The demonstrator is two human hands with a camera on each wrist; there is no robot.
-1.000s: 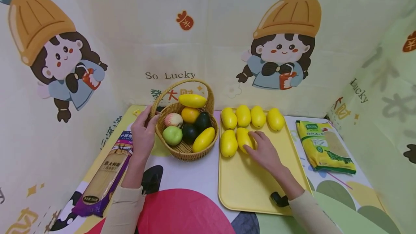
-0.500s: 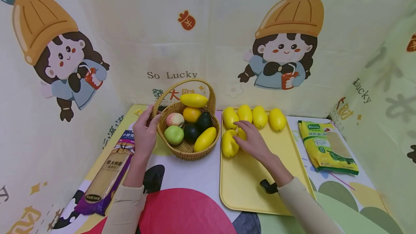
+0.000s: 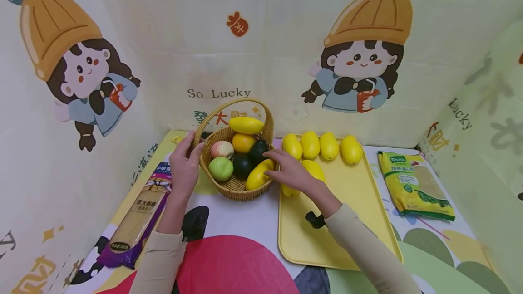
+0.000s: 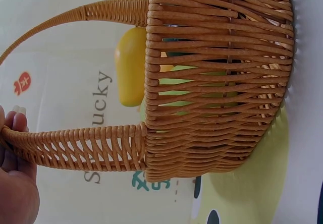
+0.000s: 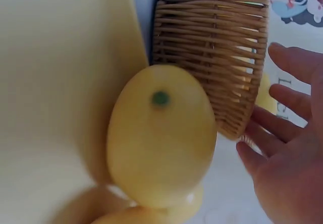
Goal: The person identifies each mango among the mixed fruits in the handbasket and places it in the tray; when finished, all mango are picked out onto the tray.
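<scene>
My left hand [image 3: 185, 164] holds the left side of the handle of a wicker basket [image 3: 241, 195]; in the left wrist view its fingers lie around that handle [image 4: 75, 146]. Inside are a green apple [image 3: 221, 169], a pinkish peach-like fruit [image 3: 222, 149], an orange [image 3: 243, 143], two dark avocados [image 3: 243, 166] and two yellow mango-like fruits [image 3: 246, 125]. Over the basket's right rim reaches my right hand [image 3: 292, 170], fingertips near the front yellow fruit. Its spread fingers hold nothing in the right wrist view, where a yellow oval fruit [image 5: 161, 138] sits close by.
Right of the basket lies a yellow tray [image 3: 339, 226] with several yellow fruits [image 3: 310, 145], partly hidden by my right hand. A purple spaghetti pack [image 3: 136, 217] is at the left, a yellow-green Knorr bag [image 3: 416, 185] at the right. A printed cloth wall stands behind.
My right hand has moved left, from a yellow fruit on the tray to the basket's right rim, carrying nothing visible. My left hand stays at the handle.
</scene>
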